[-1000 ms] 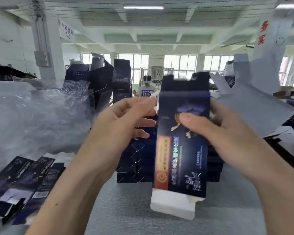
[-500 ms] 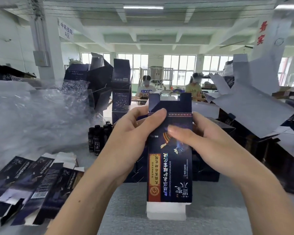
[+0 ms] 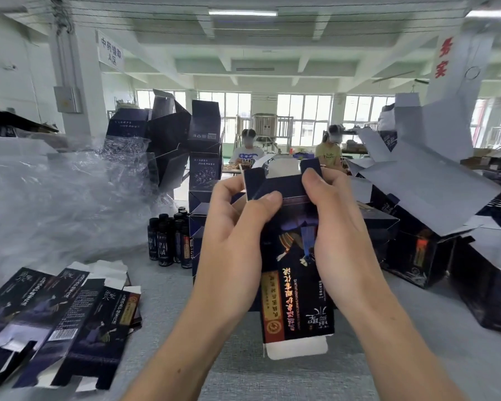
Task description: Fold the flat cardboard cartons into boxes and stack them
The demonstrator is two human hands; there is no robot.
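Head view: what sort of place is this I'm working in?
Most likely a factory packing floor: flat printed cartons piled on the grey table, a cluster of small dark bottles, and seated workers at a far bench in a big windowed hall.

Flat cartons cropped (left edge), bottles blurry

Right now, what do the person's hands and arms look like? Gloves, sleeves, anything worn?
Left hand and right hand are both bare: no gloves, rings or tape. Nails are short and unpainted. The forearms are bare to the frame edge; no sleeve, watch or wristband shows.
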